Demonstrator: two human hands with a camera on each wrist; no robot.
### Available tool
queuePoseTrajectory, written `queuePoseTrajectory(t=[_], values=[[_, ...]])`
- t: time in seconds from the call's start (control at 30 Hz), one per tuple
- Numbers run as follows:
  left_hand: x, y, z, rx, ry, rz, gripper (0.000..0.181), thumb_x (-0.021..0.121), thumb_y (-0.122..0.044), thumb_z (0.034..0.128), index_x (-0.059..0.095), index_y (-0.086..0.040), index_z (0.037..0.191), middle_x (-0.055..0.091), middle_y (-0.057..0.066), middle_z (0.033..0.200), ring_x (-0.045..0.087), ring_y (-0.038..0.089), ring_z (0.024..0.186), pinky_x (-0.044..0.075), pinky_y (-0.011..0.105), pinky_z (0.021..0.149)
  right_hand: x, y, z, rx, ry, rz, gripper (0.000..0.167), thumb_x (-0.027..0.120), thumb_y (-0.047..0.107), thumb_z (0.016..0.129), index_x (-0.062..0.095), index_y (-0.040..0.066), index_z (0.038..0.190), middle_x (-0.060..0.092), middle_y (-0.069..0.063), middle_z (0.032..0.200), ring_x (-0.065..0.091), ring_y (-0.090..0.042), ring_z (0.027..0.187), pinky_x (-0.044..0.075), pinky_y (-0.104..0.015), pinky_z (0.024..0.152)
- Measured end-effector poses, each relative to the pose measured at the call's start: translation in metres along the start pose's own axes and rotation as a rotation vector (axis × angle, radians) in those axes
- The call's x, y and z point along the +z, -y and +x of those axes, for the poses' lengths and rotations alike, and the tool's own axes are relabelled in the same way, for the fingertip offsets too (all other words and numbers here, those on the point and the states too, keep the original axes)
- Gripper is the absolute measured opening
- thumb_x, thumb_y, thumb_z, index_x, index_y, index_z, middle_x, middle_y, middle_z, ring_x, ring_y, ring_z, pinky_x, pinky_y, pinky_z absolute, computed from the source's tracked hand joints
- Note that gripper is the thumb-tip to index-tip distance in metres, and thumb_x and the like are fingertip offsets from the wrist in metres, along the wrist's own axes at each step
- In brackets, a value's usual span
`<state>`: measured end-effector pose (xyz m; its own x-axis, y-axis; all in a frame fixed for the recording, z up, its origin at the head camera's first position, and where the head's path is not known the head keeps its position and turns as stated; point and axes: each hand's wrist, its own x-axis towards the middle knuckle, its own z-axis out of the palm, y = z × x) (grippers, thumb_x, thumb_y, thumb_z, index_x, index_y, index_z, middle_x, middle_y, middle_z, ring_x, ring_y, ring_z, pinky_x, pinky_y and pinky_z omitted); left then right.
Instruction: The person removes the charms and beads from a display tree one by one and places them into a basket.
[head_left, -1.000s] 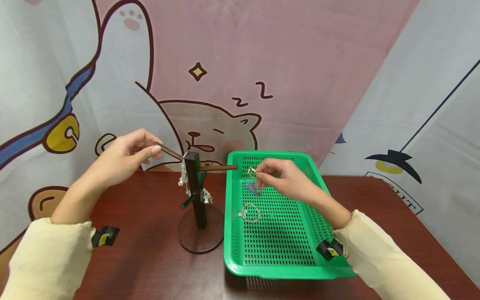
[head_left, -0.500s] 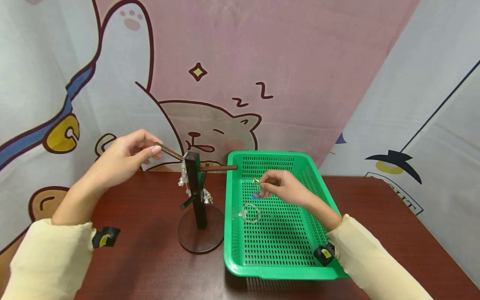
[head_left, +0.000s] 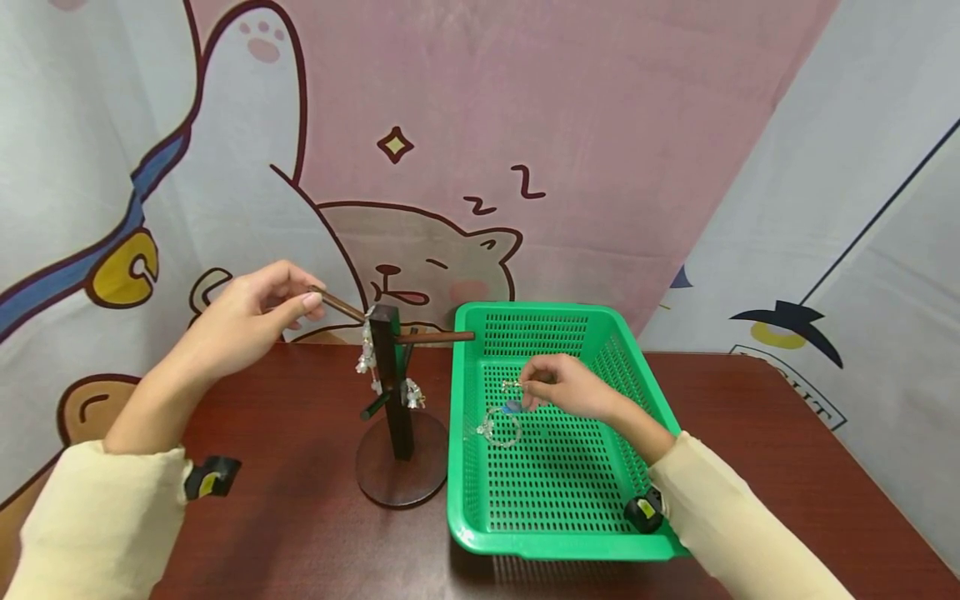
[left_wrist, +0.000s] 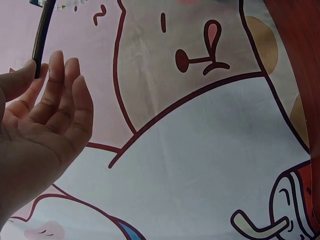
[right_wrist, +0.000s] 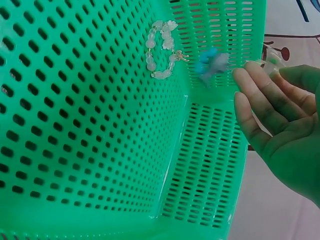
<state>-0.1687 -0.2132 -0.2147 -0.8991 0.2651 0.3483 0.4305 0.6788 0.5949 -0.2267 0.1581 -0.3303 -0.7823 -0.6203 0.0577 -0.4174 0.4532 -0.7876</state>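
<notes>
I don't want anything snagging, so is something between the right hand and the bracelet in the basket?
Yes: the blue charm the right hand holds lies between it and the bracelet; whether charm and bracelet touch is unclear.

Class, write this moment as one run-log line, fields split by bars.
left hand: pinches peg of stand | right hand: holds charm over basket | bracelet: in basket | beads: hang on stand

A reddish-brown tabletop (head_left: 285,508) stands before a wrinkled cloth backdrop (head_left: 615,125) printed with cartoons. A sleeping bear (head_left: 420,250) shows on pink, a white paw (head_left: 251,104), blue band (head_left: 160,169) and yellow bell (head_left: 120,275) to its left.
</notes>
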Motion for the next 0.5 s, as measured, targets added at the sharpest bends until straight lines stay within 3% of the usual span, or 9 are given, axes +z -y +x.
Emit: queuePoseTrajectory(t=[0.17, 0.37, 0.5], values=[[0.0005, -0.0001, -0.0003, 0.005, -0.005, 0.004, 0.021, 0.050, -0.019, 0.0954, 0.057, -0.005, 0.109, 0.063, 0.011, 0.092, 0.054, 0.014, 0.074, 0.043, 0.024, 0.061, -0.0005, -0.0017, -0.0009, 0.013, 0.002, -0.001, 0.011, 0.049, 0.003, 0.092, 0.059, 0.000, 0.096, 0.064, -0.004, 0.076, 0.061, -0.021, 0.068, 0.048, -0.031, 0.060], [0.0015, 0.0005, -0.0010, -0.003, -0.006, 0.007, 0.022, 0.052, -0.020, 0.0943, 0.056, -0.006, 0.110, 0.063, 0.009, 0.093, 0.054, 0.010, 0.073, 0.042, 0.024, 0.059, -0.0009, -0.0034, -0.0012, 0.029, 0.006, 0.001, 0.013, 0.049, 0.004, 0.092, 0.059, -0.001, 0.101, 0.065, -0.006, 0.078, 0.062, -0.033, 0.074, 0.049, -0.032, 0.063], [0.0025, 0.0003, -0.0038, -0.005, -0.009, 0.015, 0.025, 0.053, -0.021, 0.0939, 0.055, -0.007, 0.114, 0.064, 0.009, 0.093, 0.054, 0.012, 0.070, 0.041, 0.026, 0.058, -0.0013, -0.0029, -0.0012, 0.037, 0.004, -0.002, 0.014, 0.051, 0.005, 0.092, 0.060, 0.000, 0.101, 0.065, -0.006, 0.078, 0.062, -0.032, 0.073, 0.049, -0.033, 0.064]])
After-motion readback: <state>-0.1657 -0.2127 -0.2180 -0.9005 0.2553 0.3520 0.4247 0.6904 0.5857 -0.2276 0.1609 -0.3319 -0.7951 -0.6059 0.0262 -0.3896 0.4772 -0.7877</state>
